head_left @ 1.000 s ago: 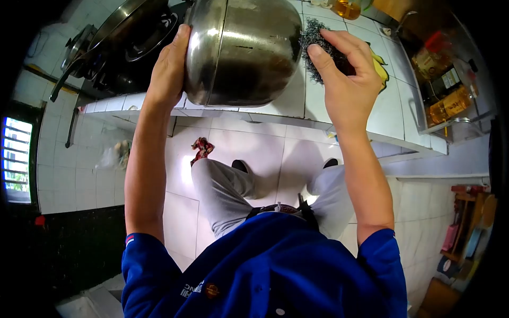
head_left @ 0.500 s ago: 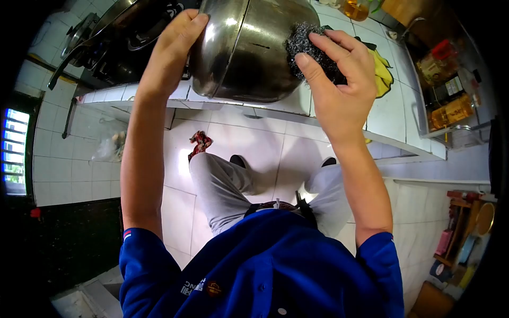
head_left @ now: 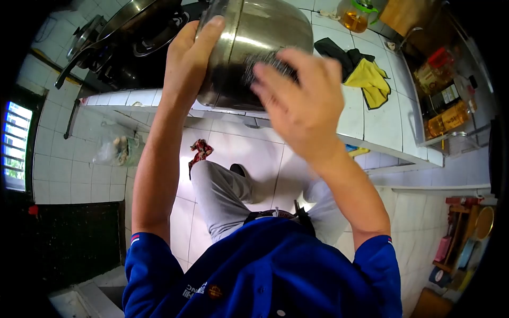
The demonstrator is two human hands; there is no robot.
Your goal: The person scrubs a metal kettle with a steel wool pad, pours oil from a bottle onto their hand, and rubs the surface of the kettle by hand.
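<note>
A stainless steel pot [head_left: 273, 29] is tilted on its side above the tiled counter edge, its curved wall darkened with soot along the lower part. Gripping its left side is my left hand [head_left: 190, 61], with the thumb on the metal and the other fingers mostly hidden behind. My right hand [head_left: 313, 100], blurred by motion, is closed around a steel wool scrubber [head_left: 271, 58]. The scrubber presses against the dark part of the pot's wall. To the right of the pot, a yellow and black cloth [head_left: 367, 80] lies crumpled on the counter.
A wok [head_left: 127, 21] sits on the black stove [head_left: 127, 71] at the left, its handle sticking out. A jug of amber liquid [head_left: 355, 21] stands at the back right. Bottles [head_left: 448, 114] fill a rack on the right. A red patterned cloth [head_left: 200, 153] hangs near my knee.
My right hand has moved left with the scrubber, from the pot's right edge to the middle of its wall. My left hand and the pot have shifted slightly, uncovering the yellow and black cloth.
</note>
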